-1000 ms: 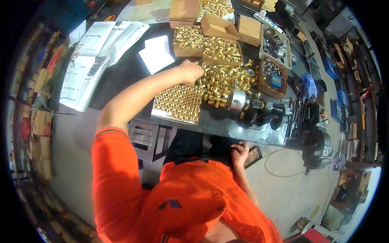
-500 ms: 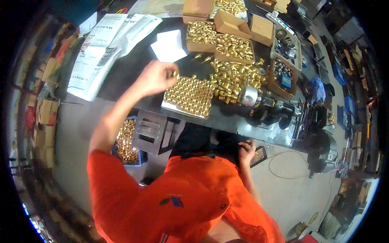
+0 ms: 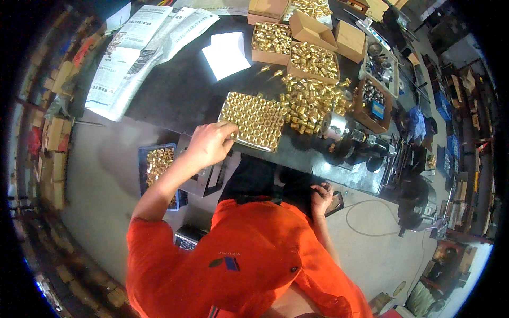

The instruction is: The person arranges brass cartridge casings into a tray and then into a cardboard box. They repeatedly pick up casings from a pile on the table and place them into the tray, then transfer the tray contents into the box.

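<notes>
A: What's hidden?
B: The left hand (image 3: 211, 144) covers the near-left corner of the shallow tray (image 3: 256, 146), and its forearm crosses the blue bin (image 3: 142, 170).

A: How do the brass fittings (image 3: 253, 117) look?
B: Shiny, ring-topped, packed upright in close rows inside that tray, on the table (image 3: 175, 100). A loose brass pile (image 3: 313, 103) lies at the tray's two o'clock.

A: And the fingers?
B: The left's are bent close together at the tray's eight o'clock; I can't tell whether they pinch a fitting. The right hand (image 3: 322, 196), at five o'clock, has curled fingers, contents unclear.
</notes>
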